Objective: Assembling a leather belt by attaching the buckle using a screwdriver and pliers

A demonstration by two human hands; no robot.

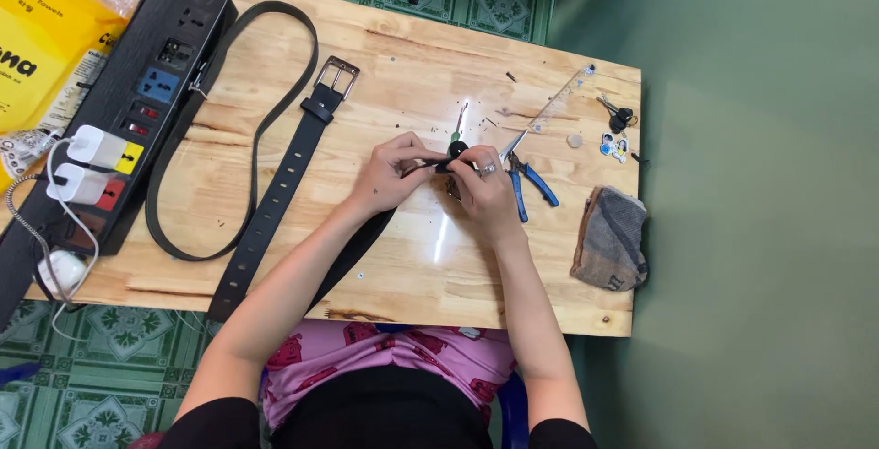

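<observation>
- power strip (pixel 137 110) at the left table edge, white chargers (pixel 96 163) plugged in, cords hanging off; a snag of the elbow on a cord could drag it, though it sits well apart from the hands
- black belt (pixel 275 197) loops across the table (pixel 403 275), buckle (pixel 336 76) up top, its free end running under the left forearm; if the forearm shifts, the strap may slide and pull the work off line
- left hand (pixel 389 174) has fingers pinched closed on a thin dark strap end (pixel 423 166); a loose pinch and it probably slips out
- right hand (pixel 485 188) is curled tight round a small black-handled tool (pixel 457 149), green shaft sticking up; can't tell the tip, hidden by fingers; it could skid off the strap into the left fingertips, hands are touching
- blue pliers (pixel 529 183) lie just beside the right hand, could get knocked
- clear ruler (pixel 560 99), keys (pixel 619 118), grey cloth (pixel 612 238) near the right edge, the cloth could slide off
</observation>
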